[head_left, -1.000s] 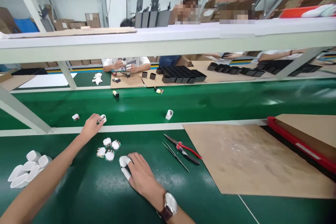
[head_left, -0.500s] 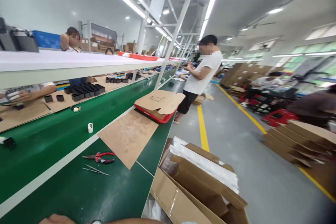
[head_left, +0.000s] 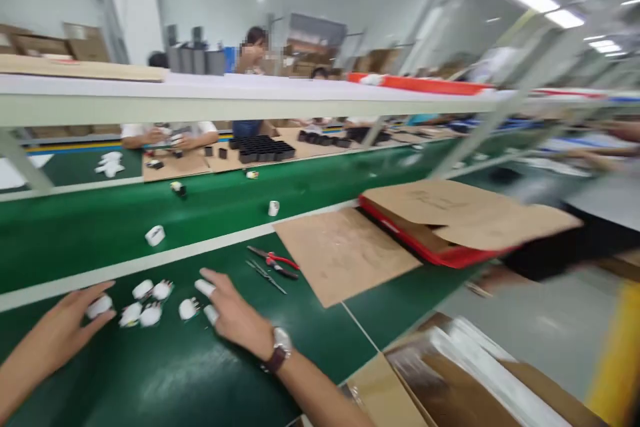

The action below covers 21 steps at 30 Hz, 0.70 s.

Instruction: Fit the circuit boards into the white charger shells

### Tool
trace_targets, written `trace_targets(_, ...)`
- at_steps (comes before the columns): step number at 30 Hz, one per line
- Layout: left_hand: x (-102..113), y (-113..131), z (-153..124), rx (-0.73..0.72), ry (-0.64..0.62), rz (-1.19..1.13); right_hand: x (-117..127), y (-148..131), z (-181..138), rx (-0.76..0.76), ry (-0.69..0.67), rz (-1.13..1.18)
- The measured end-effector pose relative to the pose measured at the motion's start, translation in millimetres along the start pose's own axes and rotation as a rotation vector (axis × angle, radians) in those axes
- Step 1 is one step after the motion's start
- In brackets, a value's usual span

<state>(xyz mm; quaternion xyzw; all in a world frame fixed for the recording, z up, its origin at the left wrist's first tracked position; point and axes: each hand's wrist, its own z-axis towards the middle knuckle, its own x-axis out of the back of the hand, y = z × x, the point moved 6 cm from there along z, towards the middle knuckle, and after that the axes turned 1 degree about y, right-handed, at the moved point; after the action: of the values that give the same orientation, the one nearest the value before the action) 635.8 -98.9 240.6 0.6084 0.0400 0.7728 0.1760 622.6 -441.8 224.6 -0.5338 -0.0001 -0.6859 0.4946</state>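
Note:
My left hand (head_left: 67,327) is low over the green bench (head_left: 195,373); its thumb and fingers curve round a white rounded part (head_left: 100,307). To the right of it lies a loose group of similar white parts (head_left: 143,303), some with thin wires or pins. One more white part (head_left: 189,309) sits apart from the group, just left of my right hand (head_left: 235,313). That hand is open, its fingers apart and two of them wearing white finger covers. Beyond it are red-handled pliers (head_left: 273,261) and tweezers (head_left: 267,276).
A brown cardboard sheet (head_left: 340,257) and a red tray (head_left: 445,257) with cardboard on top lie to the right. Open cartons (head_left: 425,373) stand by the bench edge. White parts ride on the green belt (head_left: 215,207). Co-workers sit beyond the shelf (head_left: 260,107).
The view has swung left and down. Both my hands and the white parts have come into view; before, only part of one hand and forearm showed at the bottom edge.

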Motion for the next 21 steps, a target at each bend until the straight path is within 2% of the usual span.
trace_targets(2,-11.3,-8.7,-30.9,0.017,-0.077,-0.001,13.9,10.9,2.4,0.001,0.051,0.062)
trace_targets(5,-27.8,5.2,-44.0,-0.031,-0.085,-0.052,28.4,18.4,16.6,0.052,0.091,0.078)
trace_targets(7,-24.4,18.0,-42.2,-0.059,-0.02,-0.08,38.2,18.7,29.2,0.051,0.152,0.066)
trace_targets(9,-6.0,23.8,-42.0,-0.072,0.079,-0.071,41.1,13.5,38.1,0.044,0.173,0.042)
trace_targets(11,21.5,19.2,-48.2,-0.07,0.191,-0.023,31.2,1.0,38.5,0.071,0.108,-0.021)
trace_targets(13,47.7,6.4,-61.7,-0.056,0.275,0.044,9.7,-14.2,28.9,0.117,-0.012,-0.115)
trace_targets(15,63.8,-8.8,-79.4,-0.038,0.299,0.107,-16.7,-25.8,13.7,0.14,-0.128,-0.208)
trace_targets(18,67.9,-23.0,-104.8,-0.018,0.262,0.168,-49.9,-31.9,-5.7,0.133,-0.209,-0.373)
trace_targets(21,61.9,-20.7,-119.5,0.006,0.229,0.209,-65.5,-29.6,-13.7,0.147,-0.182,-0.491)
